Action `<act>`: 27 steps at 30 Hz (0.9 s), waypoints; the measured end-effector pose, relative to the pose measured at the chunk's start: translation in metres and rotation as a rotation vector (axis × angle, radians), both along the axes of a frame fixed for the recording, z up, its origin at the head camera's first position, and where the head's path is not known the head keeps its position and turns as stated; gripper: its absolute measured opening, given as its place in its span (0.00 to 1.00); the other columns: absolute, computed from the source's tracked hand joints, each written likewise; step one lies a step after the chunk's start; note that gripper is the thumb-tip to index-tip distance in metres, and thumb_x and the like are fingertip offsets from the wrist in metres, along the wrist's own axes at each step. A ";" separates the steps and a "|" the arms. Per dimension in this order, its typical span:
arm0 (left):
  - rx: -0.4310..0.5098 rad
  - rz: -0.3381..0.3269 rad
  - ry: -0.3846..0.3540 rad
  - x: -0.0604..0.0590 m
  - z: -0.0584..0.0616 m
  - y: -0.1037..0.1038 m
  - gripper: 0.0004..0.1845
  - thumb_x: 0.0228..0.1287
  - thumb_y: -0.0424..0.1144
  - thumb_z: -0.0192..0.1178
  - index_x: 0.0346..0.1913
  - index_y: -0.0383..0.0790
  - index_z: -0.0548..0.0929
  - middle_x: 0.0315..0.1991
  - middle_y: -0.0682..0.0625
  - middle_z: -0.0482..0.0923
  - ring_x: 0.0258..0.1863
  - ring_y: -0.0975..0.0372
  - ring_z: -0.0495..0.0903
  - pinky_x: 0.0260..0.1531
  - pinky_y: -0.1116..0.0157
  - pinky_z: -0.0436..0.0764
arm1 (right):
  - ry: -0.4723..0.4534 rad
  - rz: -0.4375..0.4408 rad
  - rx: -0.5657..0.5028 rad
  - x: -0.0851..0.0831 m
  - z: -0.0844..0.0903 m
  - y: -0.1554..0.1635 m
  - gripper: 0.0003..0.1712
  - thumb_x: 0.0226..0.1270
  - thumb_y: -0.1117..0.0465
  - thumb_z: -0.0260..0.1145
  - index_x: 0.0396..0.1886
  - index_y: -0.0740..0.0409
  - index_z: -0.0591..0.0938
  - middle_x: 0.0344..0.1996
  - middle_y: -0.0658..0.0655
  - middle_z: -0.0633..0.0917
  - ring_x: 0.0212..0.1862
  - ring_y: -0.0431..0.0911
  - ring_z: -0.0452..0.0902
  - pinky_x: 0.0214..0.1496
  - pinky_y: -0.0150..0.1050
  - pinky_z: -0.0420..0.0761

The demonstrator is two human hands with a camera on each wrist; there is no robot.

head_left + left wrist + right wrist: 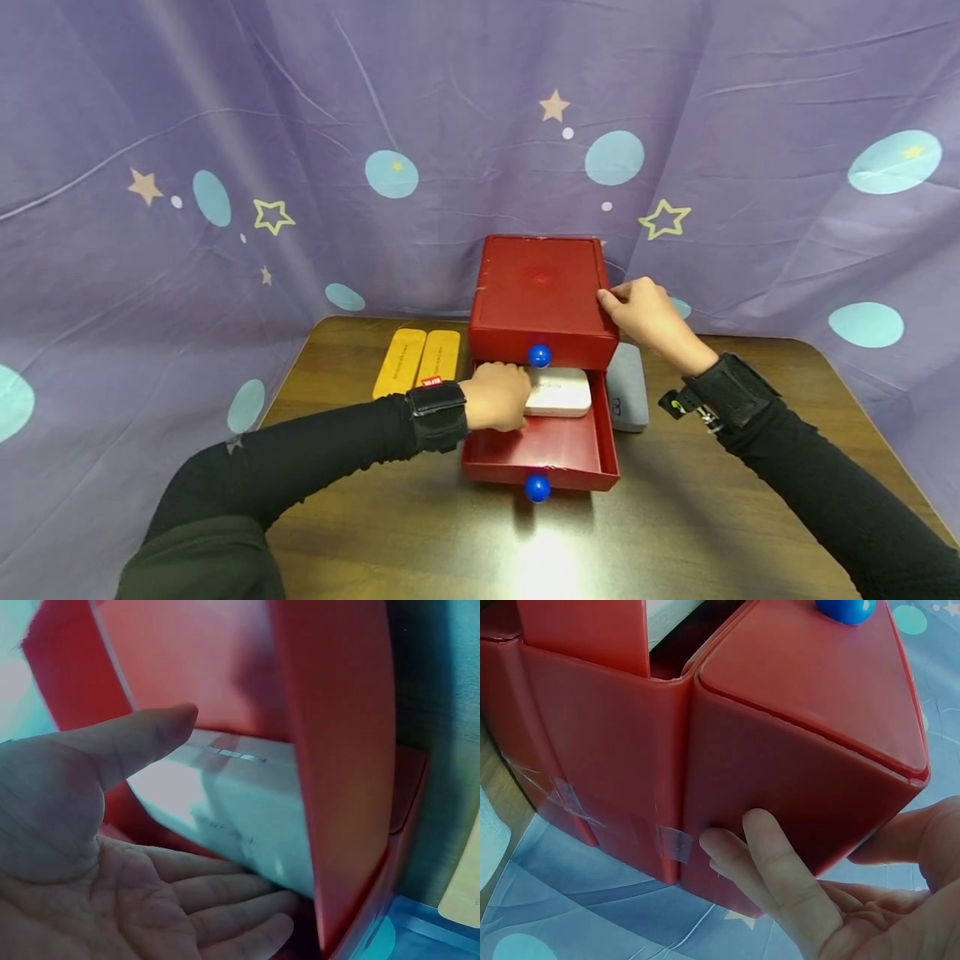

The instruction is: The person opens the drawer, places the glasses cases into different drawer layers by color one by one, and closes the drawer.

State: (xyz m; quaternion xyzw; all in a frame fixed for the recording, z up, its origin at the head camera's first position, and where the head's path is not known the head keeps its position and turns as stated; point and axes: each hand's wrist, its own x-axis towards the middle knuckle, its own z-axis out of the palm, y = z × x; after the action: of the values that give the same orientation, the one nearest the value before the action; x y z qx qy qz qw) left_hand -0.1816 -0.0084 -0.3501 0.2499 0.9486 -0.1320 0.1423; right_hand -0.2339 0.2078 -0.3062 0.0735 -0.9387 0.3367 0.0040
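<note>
A red drawer cabinet with blue knobs stands on the table, its lower drawer pulled out. A white case with faint lettering lies inside that drawer, toward the back. My left hand reaches in at the case's left end; in the left wrist view its thumb is spread away from nearly straight fingers that lie along the case. My right hand rests on the cabinet's upper right edge, two extended fingers against its side and the thumb at the top.
Two yellow cases lie side by side left of the cabinet. A grey case lies close along its right side. Behind the wooden table hangs a purple curtain with stars and ovals.
</note>
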 end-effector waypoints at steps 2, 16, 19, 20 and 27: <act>0.032 0.002 -0.018 0.000 0.005 -0.003 0.34 0.60 0.58 0.70 0.61 0.39 0.80 0.53 0.49 0.84 0.51 0.58 0.84 0.50 0.59 0.85 | 0.005 -0.001 0.006 0.000 0.000 0.001 0.23 0.80 0.55 0.54 0.43 0.70 0.88 0.20 0.54 0.85 0.26 0.43 0.78 0.27 0.34 0.73; 0.258 -0.042 0.030 0.008 0.047 -0.031 0.24 0.61 0.57 0.70 0.53 0.46 0.86 0.41 0.52 0.87 0.39 0.56 0.85 0.33 0.56 0.81 | 0.007 -0.009 -0.008 -0.001 -0.001 0.003 0.23 0.79 0.55 0.55 0.47 0.72 0.87 0.25 0.58 0.87 0.26 0.41 0.79 0.28 0.31 0.76; 0.330 -0.034 0.052 0.010 0.056 -0.039 0.25 0.64 0.56 0.68 0.59 0.47 0.85 0.47 0.51 0.88 0.44 0.54 0.87 0.35 0.54 0.82 | 0.010 -0.010 -0.006 -0.001 -0.001 0.003 0.23 0.79 0.55 0.55 0.49 0.72 0.87 0.26 0.59 0.88 0.26 0.39 0.79 0.28 0.31 0.76; 0.354 -0.030 0.057 0.011 0.059 -0.042 0.25 0.65 0.56 0.67 0.60 0.47 0.84 0.49 0.51 0.88 0.45 0.54 0.87 0.36 0.54 0.82 | 0.008 -0.008 -0.006 -0.001 -0.001 0.003 0.23 0.79 0.55 0.55 0.49 0.72 0.87 0.26 0.60 0.88 0.26 0.39 0.79 0.28 0.31 0.77; 0.509 0.032 0.125 0.009 0.059 -0.063 0.20 0.68 0.52 0.64 0.57 0.47 0.86 0.44 0.53 0.89 0.41 0.58 0.87 0.31 0.59 0.81 | -0.042 0.008 -0.046 -0.001 0.000 0.003 0.24 0.80 0.55 0.55 0.49 0.73 0.86 0.26 0.60 0.88 0.26 0.39 0.82 0.28 0.31 0.80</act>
State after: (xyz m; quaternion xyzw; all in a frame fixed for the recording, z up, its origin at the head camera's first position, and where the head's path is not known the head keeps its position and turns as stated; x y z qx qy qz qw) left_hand -0.1730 -0.0715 -0.2909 0.2540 0.9620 0.0981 0.0181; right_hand -0.2353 0.2104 -0.3057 0.0700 -0.9303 0.3598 -0.0152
